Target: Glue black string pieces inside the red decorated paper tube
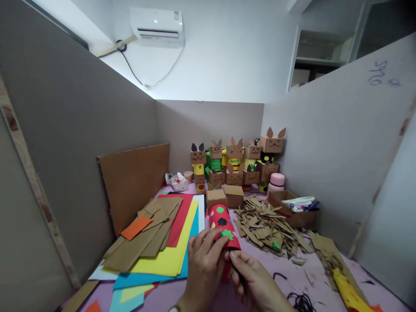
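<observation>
Both hands, left (203, 264) and right (256, 281), grip clamped on red paper tube (224, 227) with green and black cutouts, above desk (312, 277).

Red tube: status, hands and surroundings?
Left hand and right hand both gripping red tube, green and black shapes stuck on it. Paper sheets to the left, cardboard scraps to the right, neither touching.

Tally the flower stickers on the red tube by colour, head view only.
Visible side of the red paper tube that both hands hold:
Green flower stickers: 2
Black flower sticker: 1
Yellow sticker, partly hidden: 1
Total: 4
</observation>
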Action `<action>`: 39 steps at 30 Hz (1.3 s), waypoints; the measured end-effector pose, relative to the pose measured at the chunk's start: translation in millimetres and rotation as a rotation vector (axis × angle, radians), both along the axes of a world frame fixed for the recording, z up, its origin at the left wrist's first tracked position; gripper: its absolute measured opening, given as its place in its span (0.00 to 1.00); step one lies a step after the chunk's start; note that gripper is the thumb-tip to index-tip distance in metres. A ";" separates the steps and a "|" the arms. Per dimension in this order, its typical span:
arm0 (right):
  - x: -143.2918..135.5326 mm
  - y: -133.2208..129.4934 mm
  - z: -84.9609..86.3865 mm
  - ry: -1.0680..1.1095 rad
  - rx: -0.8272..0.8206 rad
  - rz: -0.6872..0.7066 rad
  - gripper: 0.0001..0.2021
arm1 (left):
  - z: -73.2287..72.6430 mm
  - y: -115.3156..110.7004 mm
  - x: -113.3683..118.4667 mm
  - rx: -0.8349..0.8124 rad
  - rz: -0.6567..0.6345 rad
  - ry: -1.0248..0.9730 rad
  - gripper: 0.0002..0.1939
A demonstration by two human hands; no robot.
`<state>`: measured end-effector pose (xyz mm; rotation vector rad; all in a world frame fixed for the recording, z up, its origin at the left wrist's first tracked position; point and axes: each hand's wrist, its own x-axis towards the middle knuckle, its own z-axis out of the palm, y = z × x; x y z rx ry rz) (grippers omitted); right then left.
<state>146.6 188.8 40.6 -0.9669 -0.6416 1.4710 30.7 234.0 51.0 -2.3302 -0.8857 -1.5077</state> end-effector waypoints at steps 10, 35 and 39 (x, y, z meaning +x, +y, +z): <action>1.0 2.5 -4.3 0.006 -0.001 0.026 0.24 | 4.2 -0.7 3.3 -0.019 -0.038 -0.055 0.08; 1.7 -3.0 6.2 0.041 -0.035 0.021 0.24 | 3.6 1.5 2.6 -0.032 -0.048 -0.048 0.07; 2.8 -2.2 6.2 0.016 -0.057 0.007 0.25 | 4.0 0.9 1.9 -0.028 -0.050 -0.037 0.07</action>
